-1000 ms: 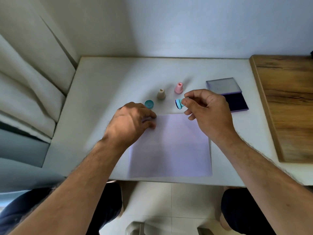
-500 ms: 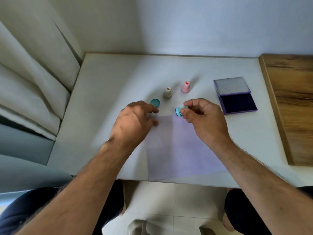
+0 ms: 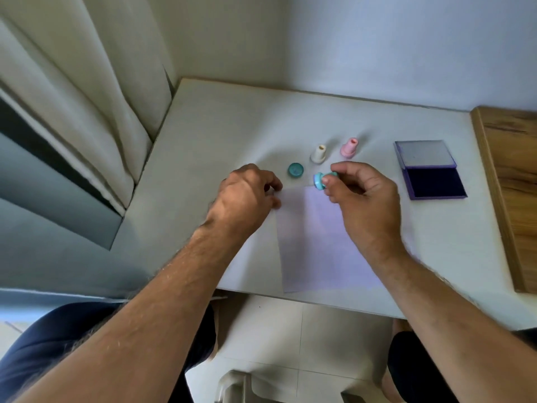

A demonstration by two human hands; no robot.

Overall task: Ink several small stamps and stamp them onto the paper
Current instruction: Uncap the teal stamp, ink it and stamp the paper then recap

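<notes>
My right hand (image 3: 364, 202) pinches a small teal stamp (image 3: 320, 180) between thumb and fingers, held sideways just above the far edge of the pale sheet of paper (image 3: 316, 245). My left hand (image 3: 242, 203) rests curled on the paper's far left corner, pressing it to the table. A teal cap (image 3: 295, 170) lies on the table beyond the paper. A cream stamp (image 3: 318, 154) and a pink stamp (image 3: 349, 147) stand upright behind it. The open ink pad (image 3: 433, 181), dark blue with its lid folded back, lies to the right.
The white table (image 3: 220, 135) meets a wall at the back and a curtain on the left. A wooden surface (image 3: 514, 175) adjoins the table's right side. The near table edge runs below the paper, with tiled floor and my knees beneath.
The view has swung left, so everything sits further right in frame. My right hand still holds the teal stamp over the paper's far edge; my left hand stays on the corner.
</notes>
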